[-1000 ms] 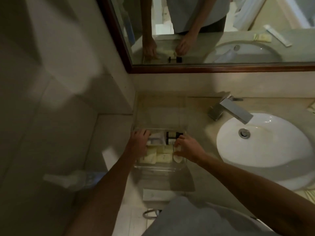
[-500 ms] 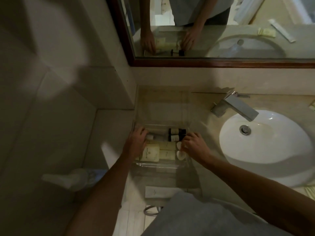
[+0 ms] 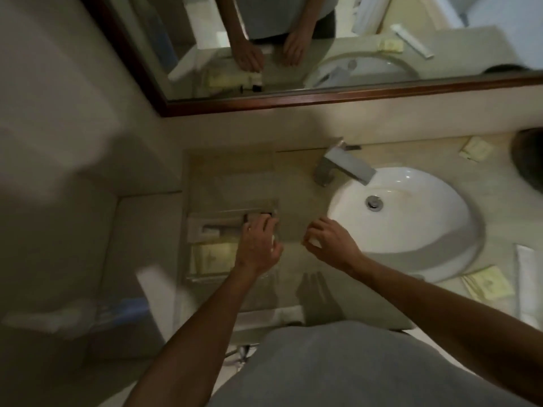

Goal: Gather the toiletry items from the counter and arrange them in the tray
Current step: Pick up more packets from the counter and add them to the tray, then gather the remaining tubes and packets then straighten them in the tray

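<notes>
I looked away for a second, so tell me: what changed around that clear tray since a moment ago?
The right hand pulled out of the tray toward the sink, pinching a small white thing too blurred to name. The left hand slid from the tray's left side to its right end, over the dark bottles. The yellowish packets lie in the tray as before.
</notes>
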The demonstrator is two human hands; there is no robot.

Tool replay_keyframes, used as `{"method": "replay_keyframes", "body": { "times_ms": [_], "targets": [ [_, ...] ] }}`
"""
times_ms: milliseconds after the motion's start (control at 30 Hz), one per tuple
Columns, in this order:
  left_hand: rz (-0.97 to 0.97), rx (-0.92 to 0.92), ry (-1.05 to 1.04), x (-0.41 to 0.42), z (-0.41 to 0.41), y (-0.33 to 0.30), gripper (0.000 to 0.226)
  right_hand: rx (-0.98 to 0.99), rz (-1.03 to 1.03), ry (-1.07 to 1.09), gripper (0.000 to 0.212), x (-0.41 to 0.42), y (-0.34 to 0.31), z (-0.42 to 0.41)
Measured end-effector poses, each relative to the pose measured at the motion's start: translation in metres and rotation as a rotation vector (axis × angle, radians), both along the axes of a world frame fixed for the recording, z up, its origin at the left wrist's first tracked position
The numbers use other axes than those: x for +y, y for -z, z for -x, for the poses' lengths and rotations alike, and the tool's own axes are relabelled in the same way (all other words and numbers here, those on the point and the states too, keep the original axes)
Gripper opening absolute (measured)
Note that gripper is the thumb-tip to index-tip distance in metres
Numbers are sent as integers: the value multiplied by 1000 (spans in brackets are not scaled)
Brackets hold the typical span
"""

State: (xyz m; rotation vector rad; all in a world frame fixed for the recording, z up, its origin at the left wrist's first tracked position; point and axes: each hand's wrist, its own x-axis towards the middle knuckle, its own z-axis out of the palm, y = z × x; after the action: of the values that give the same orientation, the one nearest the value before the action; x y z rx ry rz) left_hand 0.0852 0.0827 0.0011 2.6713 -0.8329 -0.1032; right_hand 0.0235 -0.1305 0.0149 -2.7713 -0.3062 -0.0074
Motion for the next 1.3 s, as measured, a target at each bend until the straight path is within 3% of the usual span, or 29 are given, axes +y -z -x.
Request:
{"method": "replay_keyframes", "body": {
  "times_ms": [167,367,400,500,600,800,933,1033,1167,1233,1300],
  "targets": [
    [66,56,238,-136,48,-4,60,25,-4,284,24,-116,3,85],
    [48,111,449,-277,106,-13,59,78,61,554,9,-266,-2,183],
    [46,117,461,-296,115,-13,59,120,68,569,17,-288,-2,196],
    [24,126,505,-341,135,-8,59,277,124,452,53,-341,0,227],
    [-54,125,528,-379,143,-2,59,396,205,215,75,-369,8,241],
    [-136,158,435,-431,158,-3,56,494,279,19,75,-396,35,229],
    [-162,157,381,-441,157,-3,56,386,310,-61,56,-408,29,198],
    [-181,164,322,-446,141,-4,56,316,291,-4,39,-438,20,176],
    [-224,177,255,-459,113,-5,57,372,265,-39,63,-476,9,154],
    [-241,166,239,-466,103,-4,56,406,269,-113,82,-471,10,160],
    [-247,170,231,-473,94,0,56,443,235,-162,88,-454,22,179]
  ]
}}
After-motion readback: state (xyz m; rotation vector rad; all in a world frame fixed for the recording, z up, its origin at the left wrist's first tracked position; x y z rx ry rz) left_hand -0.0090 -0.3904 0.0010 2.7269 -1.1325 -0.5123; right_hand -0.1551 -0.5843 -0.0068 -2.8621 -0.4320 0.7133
